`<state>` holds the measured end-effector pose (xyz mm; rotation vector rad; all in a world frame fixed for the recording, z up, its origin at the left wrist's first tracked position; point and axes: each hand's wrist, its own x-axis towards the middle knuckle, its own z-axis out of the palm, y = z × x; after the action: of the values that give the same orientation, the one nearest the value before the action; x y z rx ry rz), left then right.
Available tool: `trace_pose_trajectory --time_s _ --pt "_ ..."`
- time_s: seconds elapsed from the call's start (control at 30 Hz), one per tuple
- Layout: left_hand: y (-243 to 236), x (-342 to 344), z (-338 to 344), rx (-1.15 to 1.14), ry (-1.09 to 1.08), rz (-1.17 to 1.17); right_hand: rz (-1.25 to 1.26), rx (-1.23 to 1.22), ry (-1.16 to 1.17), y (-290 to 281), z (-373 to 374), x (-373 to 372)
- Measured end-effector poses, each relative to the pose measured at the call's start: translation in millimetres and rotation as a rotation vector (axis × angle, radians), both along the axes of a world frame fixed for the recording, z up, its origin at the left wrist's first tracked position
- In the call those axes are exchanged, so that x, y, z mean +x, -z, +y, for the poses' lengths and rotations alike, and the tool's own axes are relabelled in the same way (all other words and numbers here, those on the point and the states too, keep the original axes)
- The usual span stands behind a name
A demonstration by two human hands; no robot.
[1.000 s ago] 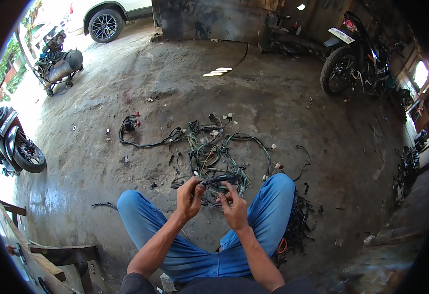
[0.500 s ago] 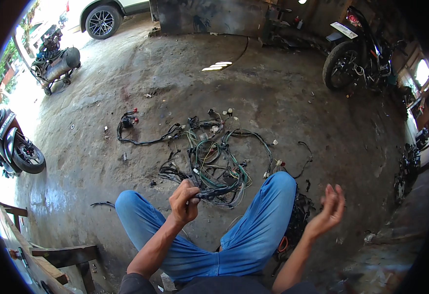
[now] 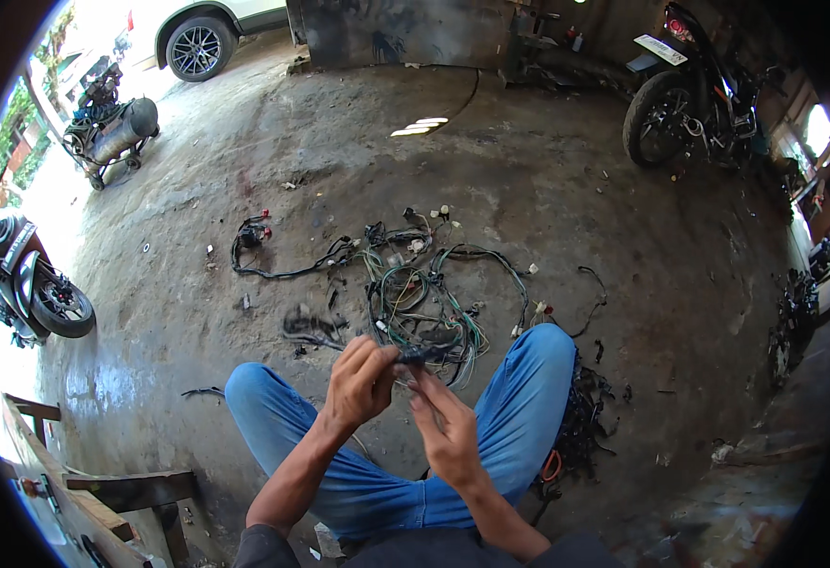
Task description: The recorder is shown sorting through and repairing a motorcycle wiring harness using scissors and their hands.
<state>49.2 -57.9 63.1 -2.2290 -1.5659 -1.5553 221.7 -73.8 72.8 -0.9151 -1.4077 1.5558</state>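
A tangled wiring harness (image 3: 407, 284) with black, green and yellow wires and white connectors lies on the floor in front of my knees. My left hand (image 3: 358, 381) is closed around a black-wrapped bundle of it, lifted between my legs. Just to the right, my right hand (image 3: 447, 431) meets the same bundle with its thumb and fingers pinched together. Whether a loose strip of wrapping is between those fingers cannot be made out. Beyond my left hand, a blurred dark wire end sticks out to the left.
By my right knee lies a pile of black wire scraps (image 3: 580, 417) with an orange loop. A wooden bench frame (image 3: 131, 492) stands at lower left. Motorcycles (image 3: 666, 118) are parked on both sides. An air compressor (image 3: 121, 131) and a car wheel (image 3: 199, 49) are at the far left.
My right hand has come in from the right, where it was open and raised, to the bundle. My left hand keeps its hold, and the wire end beside it has swung left.
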Motion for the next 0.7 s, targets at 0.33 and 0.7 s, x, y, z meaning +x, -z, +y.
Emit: trace_pose_trajectory --time_s 0.33,0.7 --pt "39.8 2.5 15.3 -0.702 0.097 -0.800 0.597 -0.452 0.106 53.1 59.7 -47.7" --pt "69.0 -0.5 14.2 -0.823 0.294 -0.999 0.132 -0.294 0.291 89.3 57.5 -42.2"
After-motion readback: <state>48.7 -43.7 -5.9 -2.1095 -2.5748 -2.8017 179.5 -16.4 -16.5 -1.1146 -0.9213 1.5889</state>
